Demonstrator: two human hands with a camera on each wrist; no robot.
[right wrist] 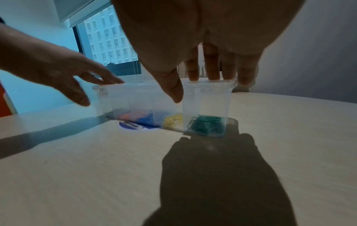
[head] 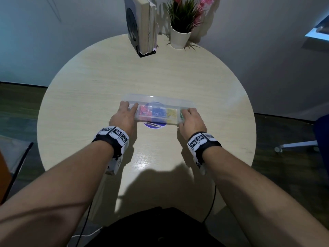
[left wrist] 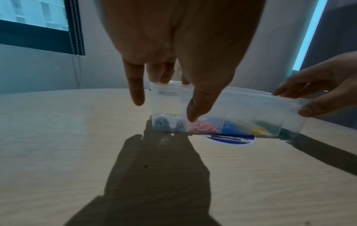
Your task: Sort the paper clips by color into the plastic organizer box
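Both hands hold the organizer box [head: 158,111]: left hand [head: 124,115] at 9 o'clock, right hand [head: 191,121] at 3. Each grip pinches the lid, fingers on top. Press evenly so it latches without spilling sorted clips.

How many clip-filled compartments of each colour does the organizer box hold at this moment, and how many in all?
In the organizer box, held at its ends by the left hand and the right hand:
Dark clips: 1
Red clips: 1
Blue clips: 1
Yellow clips: 1
Green clips: 1
Total: 5 filled compartments
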